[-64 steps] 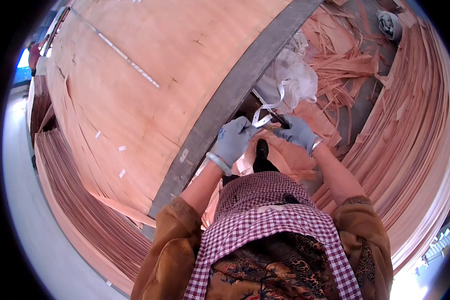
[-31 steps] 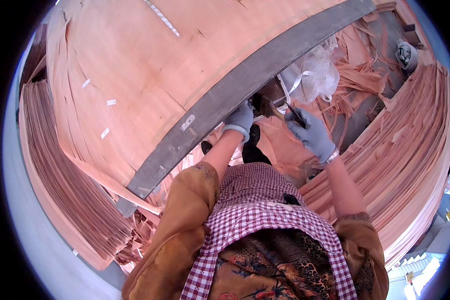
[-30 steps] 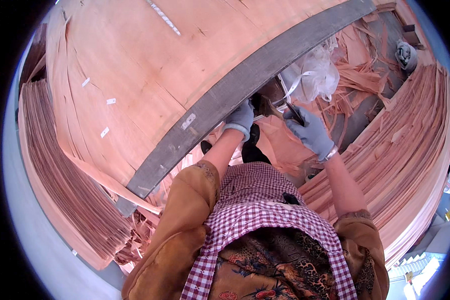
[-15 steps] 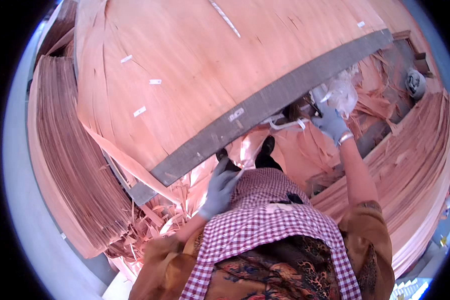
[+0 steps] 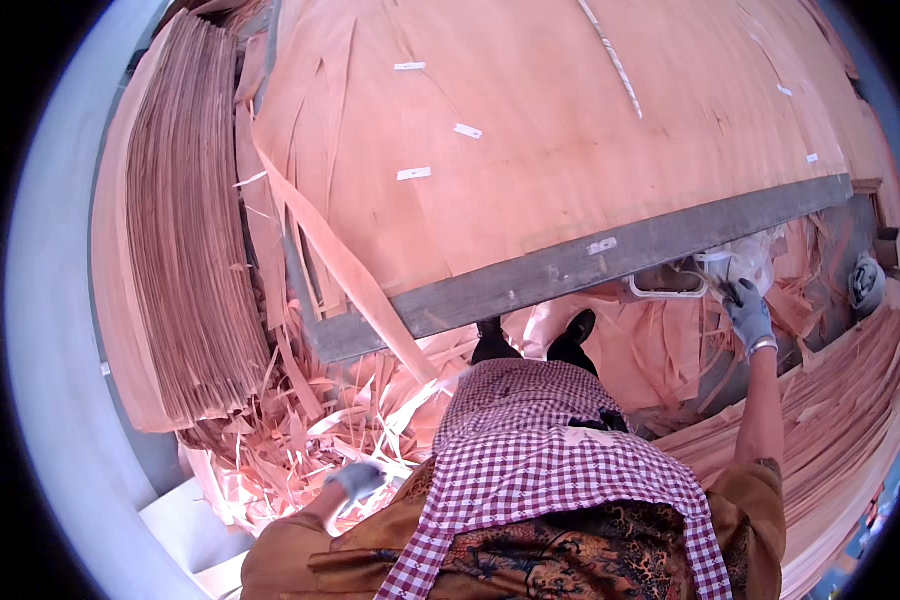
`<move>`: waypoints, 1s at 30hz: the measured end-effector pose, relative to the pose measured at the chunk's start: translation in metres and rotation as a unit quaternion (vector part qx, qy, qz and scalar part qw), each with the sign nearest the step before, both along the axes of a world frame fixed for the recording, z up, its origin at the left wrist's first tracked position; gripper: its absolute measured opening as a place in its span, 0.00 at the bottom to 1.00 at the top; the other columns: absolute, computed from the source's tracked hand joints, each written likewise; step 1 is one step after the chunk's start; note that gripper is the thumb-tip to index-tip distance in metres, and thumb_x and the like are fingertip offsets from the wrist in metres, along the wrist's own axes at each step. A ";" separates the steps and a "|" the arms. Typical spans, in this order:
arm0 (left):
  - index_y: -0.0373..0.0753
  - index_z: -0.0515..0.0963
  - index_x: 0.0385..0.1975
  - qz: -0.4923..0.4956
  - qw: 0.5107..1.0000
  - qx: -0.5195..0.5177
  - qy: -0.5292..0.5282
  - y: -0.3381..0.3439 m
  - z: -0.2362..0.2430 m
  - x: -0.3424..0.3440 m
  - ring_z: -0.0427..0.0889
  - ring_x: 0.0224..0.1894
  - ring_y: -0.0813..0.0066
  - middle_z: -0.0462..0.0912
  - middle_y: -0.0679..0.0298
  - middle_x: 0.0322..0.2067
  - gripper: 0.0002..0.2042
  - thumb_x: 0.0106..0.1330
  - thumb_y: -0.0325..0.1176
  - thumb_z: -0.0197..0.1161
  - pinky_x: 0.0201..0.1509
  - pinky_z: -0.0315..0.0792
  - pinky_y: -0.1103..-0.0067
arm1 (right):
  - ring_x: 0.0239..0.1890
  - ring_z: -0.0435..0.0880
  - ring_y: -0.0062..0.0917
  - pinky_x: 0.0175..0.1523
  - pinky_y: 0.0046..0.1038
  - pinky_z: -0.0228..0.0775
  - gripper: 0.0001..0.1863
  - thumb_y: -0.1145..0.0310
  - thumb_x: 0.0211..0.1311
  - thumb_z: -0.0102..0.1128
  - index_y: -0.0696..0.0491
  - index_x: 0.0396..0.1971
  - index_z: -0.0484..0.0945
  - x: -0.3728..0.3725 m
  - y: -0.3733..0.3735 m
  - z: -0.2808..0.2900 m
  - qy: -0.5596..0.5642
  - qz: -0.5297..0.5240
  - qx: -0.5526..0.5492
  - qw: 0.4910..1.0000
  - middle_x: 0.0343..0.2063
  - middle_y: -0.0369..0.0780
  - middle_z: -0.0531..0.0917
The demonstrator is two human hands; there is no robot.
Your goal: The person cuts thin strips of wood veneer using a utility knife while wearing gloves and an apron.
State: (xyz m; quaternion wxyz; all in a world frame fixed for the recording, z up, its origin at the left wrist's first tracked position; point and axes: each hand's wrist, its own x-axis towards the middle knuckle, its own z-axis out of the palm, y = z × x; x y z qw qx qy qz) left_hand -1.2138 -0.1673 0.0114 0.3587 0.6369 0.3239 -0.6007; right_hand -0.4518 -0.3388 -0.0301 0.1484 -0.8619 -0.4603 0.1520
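Observation:
My right hand (image 5: pixel 747 318), in a grey glove, is closed on a thin dark tool (image 5: pixel 732 292) at the edge of the work table, beside a white plastic bag (image 5: pixel 749 258) and a white-rimmed open container (image 5: pixel 665 283). My left hand (image 5: pixel 360 480), also gloved, is low at my left side, blurred by motion, over loose veneer strips; I cannot tell what its fingers do. A large veneer sheet (image 5: pixel 540 150) with several small white tape pieces lies on the table, bordered by a dark grey edge (image 5: pixel 560 263). A loose strip (image 5: pixel 365 295) hangs over the table's left corner.
A tall stack of veneer (image 5: pixel 178 220) stands at the left, another (image 5: pixel 820 400) at the lower right. Torn veneer scraps (image 5: pixel 300 440) cover the floor around my feet (image 5: pixel 577 330). A rolled grey cloth (image 5: pixel 865 283) lies at the far right.
My left hand has left the table edge and dropped down to my left. My right hand stays by the bag and container. The view has turned, bringing more of the left stack in.

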 end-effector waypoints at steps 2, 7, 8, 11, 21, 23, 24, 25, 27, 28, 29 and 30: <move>0.44 0.77 0.39 0.080 0.973 0.105 -0.192 0.036 0.040 0.157 0.82 0.36 0.54 0.82 0.54 0.32 0.18 0.67 0.51 0.49 0.43 0.73 0.62 | 0.39 0.77 0.21 0.44 0.24 0.70 0.13 0.74 0.56 0.57 0.58 0.42 0.77 -0.015 0.033 0.038 0.009 0.015 -0.148 0.989 0.39 0.36 0.79; 0.41 0.78 0.36 0.153 0.776 0.065 -0.609 0.074 0.103 0.340 0.77 0.26 0.55 0.76 0.53 0.23 0.10 0.65 0.40 0.59 0.30 0.70 0.68 | 0.45 0.76 0.22 0.51 0.24 0.68 0.16 0.74 0.61 0.56 0.59 0.48 0.75 -0.168 0.131 0.118 0.601 0.085 0.081 0.791 0.42 0.37 0.79; 0.40 0.78 0.37 0.164 0.766 0.064 -0.618 0.083 0.112 0.347 0.77 0.26 0.56 0.76 0.54 0.23 0.09 0.65 0.39 0.60 0.30 0.70 0.68 | 0.44 0.75 0.21 0.52 0.24 0.67 0.16 0.73 0.61 0.56 0.60 0.49 0.75 -0.185 0.143 0.122 0.620 0.156 0.098 0.763 0.40 0.36 0.79; 0.39 0.78 0.36 0.181 0.745 0.060 -0.640 0.107 0.118 0.354 0.77 0.26 0.60 0.76 0.55 0.25 0.08 0.63 0.36 0.61 0.31 0.70 0.70 | 0.40 0.76 0.19 0.48 0.22 0.69 0.14 0.72 0.62 0.57 0.59 0.46 0.76 -0.205 0.165 0.130 0.646 0.196 0.022 0.737 0.38 0.36 0.79; 0.34 0.78 0.24 0.447 0.693 0.307 -0.475 0.193 0.041 0.295 0.68 0.23 0.88 0.75 0.70 0.19 0.07 0.60 0.29 0.66 0.26 0.65 0.85 | 0.26 0.76 0.18 0.32 0.23 0.67 0.10 0.65 0.57 0.62 0.56 0.32 0.78 -0.166 0.249 0.105 0.457 0.099 -0.070 0.881 0.21 0.34 0.77; 0.35 0.78 0.23 0.385 0.721 0.384 -0.429 0.195 0.041 0.314 0.76 0.26 0.76 0.79 0.64 0.23 0.09 0.56 0.33 0.68 0.31 0.69 0.77 | 0.26 0.78 0.24 0.33 0.27 0.68 0.13 0.61 0.54 0.64 0.57 0.29 0.78 -0.160 0.273 0.102 0.302 0.104 -0.131 0.939 0.20 0.39 0.78; 0.35 0.78 0.23 0.330 0.730 0.428 -0.418 0.195 0.038 0.319 0.78 0.28 0.71 0.79 0.61 0.25 0.10 0.56 0.35 0.68 0.33 0.70 0.75 | 0.26 0.79 0.27 0.34 0.29 0.69 0.15 0.60 0.53 0.64 0.57 0.29 0.78 -0.160 0.279 0.097 0.257 0.114 -0.142 0.949 0.21 0.41 0.79; 0.36 0.78 0.23 0.274 0.735 0.470 -0.406 0.195 0.037 0.324 0.80 0.30 0.66 0.80 0.59 0.26 0.11 0.55 0.37 0.69 0.35 0.71 0.72 | 0.27 0.80 0.30 0.35 0.30 0.69 0.16 0.58 0.52 0.65 0.58 0.28 0.78 -0.160 0.284 0.089 0.212 0.125 -0.153 0.957 0.21 0.43 0.79; 0.36 0.78 0.24 0.271 0.751 0.474 -0.371 0.195 0.038 0.330 0.79 0.33 0.59 0.79 0.56 0.28 0.12 0.53 0.39 0.69 0.38 0.70 0.69 | 0.27 0.80 0.36 0.36 0.33 0.69 0.17 0.56 0.50 0.65 0.58 0.28 0.78 -0.161 0.289 0.080 0.171 0.131 -0.166 0.962 0.22 0.46 0.80; 0.37 0.78 0.24 0.271 0.760 0.476 -0.351 0.194 0.039 0.331 0.79 0.34 0.55 0.79 0.54 0.29 0.13 0.53 0.40 0.69 0.39 0.70 0.67 | 0.28 0.80 0.37 0.36 0.33 0.69 0.17 0.56 0.50 0.65 0.57 0.27 0.79 -0.162 0.290 0.076 0.176 0.126 -0.169 0.962 0.23 0.47 0.80; 0.37 0.78 0.25 0.252 0.736 0.508 -0.371 0.191 0.038 0.330 0.79 0.34 0.56 0.79 0.54 0.29 0.12 0.53 0.39 0.68 0.39 0.70 0.67 | 0.28 0.80 0.39 0.36 0.34 0.69 0.17 0.56 0.49 0.65 0.57 0.27 0.79 -0.162 0.291 0.073 0.180 0.122 -0.172 0.961 0.23 0.48 0.81; 0.37 0.77 0.26 0.233 0.709 0.541 -0.388 0.188 0.036 0.323 0.79 0.34 0.56 0.79 0.55 0.29 0.11 0.52 0.38 0.67 0.38 0.70 0.67 | 0.28 0.80 0.39 0.36 0.34 0.70 0.17 0.56 0.49 0.65 0.57 0.27 0.79 -0.165 0.293 0.071 0.177 0.128 -0.166 0.962 0.23 0.48 0.81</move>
